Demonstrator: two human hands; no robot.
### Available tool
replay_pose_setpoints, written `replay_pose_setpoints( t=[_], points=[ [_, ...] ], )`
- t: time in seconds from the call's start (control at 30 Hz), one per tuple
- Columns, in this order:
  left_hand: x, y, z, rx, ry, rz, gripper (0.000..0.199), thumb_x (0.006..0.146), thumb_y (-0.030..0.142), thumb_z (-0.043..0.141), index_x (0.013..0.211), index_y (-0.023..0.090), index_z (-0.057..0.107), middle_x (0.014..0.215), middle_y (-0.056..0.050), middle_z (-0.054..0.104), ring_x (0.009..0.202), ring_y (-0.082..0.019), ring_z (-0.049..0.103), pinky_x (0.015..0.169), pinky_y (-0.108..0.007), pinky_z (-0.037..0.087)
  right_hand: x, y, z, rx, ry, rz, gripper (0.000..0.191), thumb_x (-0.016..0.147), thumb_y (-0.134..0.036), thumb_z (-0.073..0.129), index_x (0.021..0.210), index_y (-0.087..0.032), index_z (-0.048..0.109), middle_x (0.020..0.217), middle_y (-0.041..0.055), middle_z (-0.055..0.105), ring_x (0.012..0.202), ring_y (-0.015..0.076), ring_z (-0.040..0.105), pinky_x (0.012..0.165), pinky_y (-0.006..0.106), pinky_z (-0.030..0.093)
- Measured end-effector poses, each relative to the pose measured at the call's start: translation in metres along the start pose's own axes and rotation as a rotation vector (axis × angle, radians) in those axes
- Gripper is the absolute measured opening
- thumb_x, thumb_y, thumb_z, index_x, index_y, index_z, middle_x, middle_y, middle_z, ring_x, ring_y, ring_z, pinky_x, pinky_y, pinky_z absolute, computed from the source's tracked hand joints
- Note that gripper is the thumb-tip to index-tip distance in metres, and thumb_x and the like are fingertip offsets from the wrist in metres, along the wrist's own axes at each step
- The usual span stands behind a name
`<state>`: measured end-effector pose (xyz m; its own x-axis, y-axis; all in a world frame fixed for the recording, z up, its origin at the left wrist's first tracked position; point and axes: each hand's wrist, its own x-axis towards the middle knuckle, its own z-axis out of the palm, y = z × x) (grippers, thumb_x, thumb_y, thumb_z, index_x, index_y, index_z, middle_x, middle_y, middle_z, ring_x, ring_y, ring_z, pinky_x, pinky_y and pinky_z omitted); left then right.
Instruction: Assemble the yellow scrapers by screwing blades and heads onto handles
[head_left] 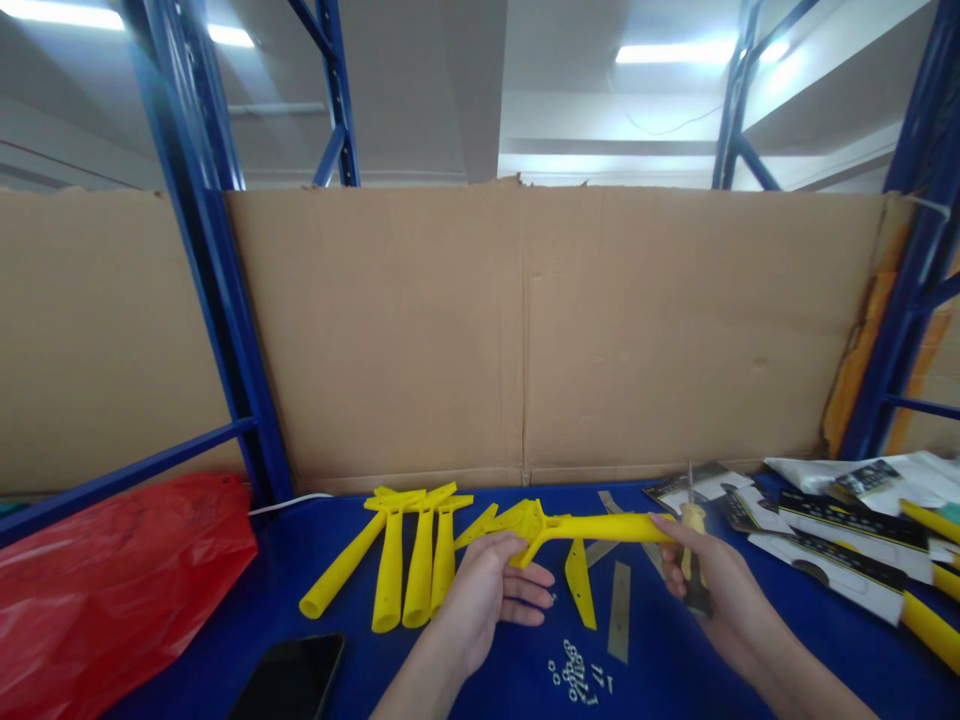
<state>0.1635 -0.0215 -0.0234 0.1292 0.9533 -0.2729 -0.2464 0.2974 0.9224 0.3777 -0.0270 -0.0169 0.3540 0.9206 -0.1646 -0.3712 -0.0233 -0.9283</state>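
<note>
Both hands hold a yellow plastic tool with a long handle (607, 528) above the blue surface. My left hand (491, 590) is closed on its forked head, the thumb on top and the other fingers below. At the handle's end, my right hand (712, 575) pinches the tip and also holds a screwdriver (694, 520), its shaft pointing up. Beneath lie a flat yellow piece (579, 585) and a metal strip (619, 612). Small nuts and screws (574, 675) are scattered nearer the front. Several yellow handles (388, 570) lie left of my left hand.
A black phone (289, 680) lies at the front left, beside a red plastic bag (135, 600). Packaging cards (840, 570) and yellow handles are piled at the right. A cardboard panel (405, 330) stands behind, between blue rack posts (217, 270).
</note>
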Motion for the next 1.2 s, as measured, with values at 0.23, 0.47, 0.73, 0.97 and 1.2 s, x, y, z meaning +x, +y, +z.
replay_pose_setpoints(
  t=[0.23,0.47,0.73,0.97,1.2],
  points=[
    [0.000,-0.001,-0.001,0.010,-0.002,0.001,0.029,0.086,0.024,0.051,0.111,0.009,0.044,0.061,-0.005,0.067,0.048,-0.014,0.061,0.046,-0.022,0.049,-0.004,-0.002,0.001,-0.010,-0.003,0.003,0.023,0.067,-0.025,0.073,0.065,-0.017,0.052,0.046,-0.0064,0.049,0.035,0.0029,0.037,0.030,0.013,0.030],
    [-0.002,0.001,0.009,-0.254,-0.001,0.169,0.021,0.080,0.025,0.066,0.095,0.014,0.055,0.104,-0.014,0.067,0.093,-0.021,0.066,0.070,-0.029,0.056,-0.008,0.001,0.003,-0.103,-0.159,-0.013,0.031,0.068,-0.037,0.074,0.072,-0.017,0.051,0.048,-0.0069,0.051,0.033,0.0022,0.037,0.032,0.013,0.030],
    [-0.004,-0.009,0.018,-0.305,-0.021,0.222,0.040,0.074,0.025,0.073,0.106,0.019,0.050,0.100,-0.010,0.067,0.096,-0.024,0.064,0.078,-0.035,0.053,-0.036,0.017,0.020,-0.508,-0.521,-0.055,0.041,0.069,-0.045,0.068,0.093,-0.020,0.046,0.049,-0.0075,0.059,0.027,0.0033,0.039,0.027,0.012,0.029],
    [0.003,-0.010,0.015,-0.228,0.068,0.165,0.029,0.078,0.024,0.063,0.103,0.016,0.050,0.084,-0.008,0.067,0.076,-0.020,0.064,0.060,-0.027,0.049,-0.018,0.015,0.013,-0.695,-0.343,-0.105,0.044,0.078,-0.050,0.055,0.111,-0.021,0.049,0.054,-0.0069,0.059,0.026,0.0100,0.048,0.025,0.018,0.028],
    [0.005,-0.008,0.011,-0.176,0.170,0.113,0.056,0.080,0.019,0.052,0.132,0.015,0.032,0.065,0.000,0.062,0.054,-0.013,0.056,0.050,-0.021,0.042,0.013,-0.005,-0.021,-1.473,0.106,-0.362,0.035,0.087,-0.030,0.045,0.117,-0.015,0.055,0.082,0.0123,0.073,0.078,0.0323,0.070,0.064,0.037,0.047]
  ],
)
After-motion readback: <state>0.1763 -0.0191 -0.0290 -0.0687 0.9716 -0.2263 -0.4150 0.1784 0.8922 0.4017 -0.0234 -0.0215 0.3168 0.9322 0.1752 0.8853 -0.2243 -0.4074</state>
